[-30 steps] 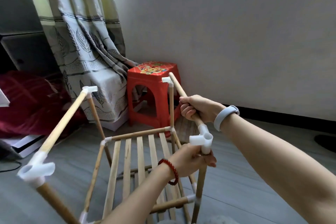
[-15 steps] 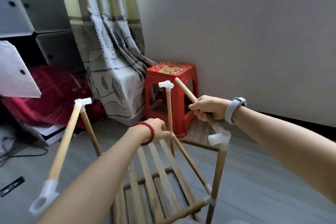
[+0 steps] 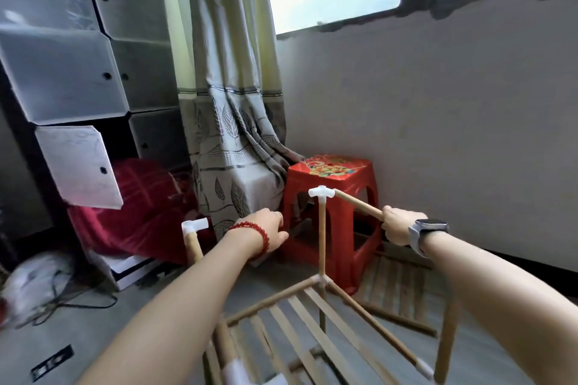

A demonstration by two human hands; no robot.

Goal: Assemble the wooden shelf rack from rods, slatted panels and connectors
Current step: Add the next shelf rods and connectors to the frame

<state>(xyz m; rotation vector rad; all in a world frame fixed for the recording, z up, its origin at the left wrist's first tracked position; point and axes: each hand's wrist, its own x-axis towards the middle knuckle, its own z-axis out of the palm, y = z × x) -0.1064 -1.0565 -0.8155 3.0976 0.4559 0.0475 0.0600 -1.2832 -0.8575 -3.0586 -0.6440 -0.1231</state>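
A half-built wooden rack stands on the floor in front of me, with a slatted panel [image 3: 300, 331] set between rods and white connectors. My right hand [image 3: 398, 225] grips the upper rod [image 3: 356, 204], whose far end meets the white connector [image 3: 321, 192] on top of the far upright rod [image 3: 321, 241]. My left hand [image 3: 269, 230] hovers between that upright and the left upright's white connector [image 3: 195, 225], fingers loosely bent, holding nothing. The near corners of the rack are blurred.
A red plastic stool [image 3: 331, 197] stands right behind the rack against the wall. A second slatted panel [image 3: 397, 287] lies on the floor to the right. A patterned curtain [image 3: 231, 103], a grey cube cabinet [image 3: 78, 56] and cables [image 3: 62, 300] fill the left side.
My head has lifted, showing the window. My left hand let go of the near connector and reached forward, then left. The right hand's rod end moved to the far top connector.
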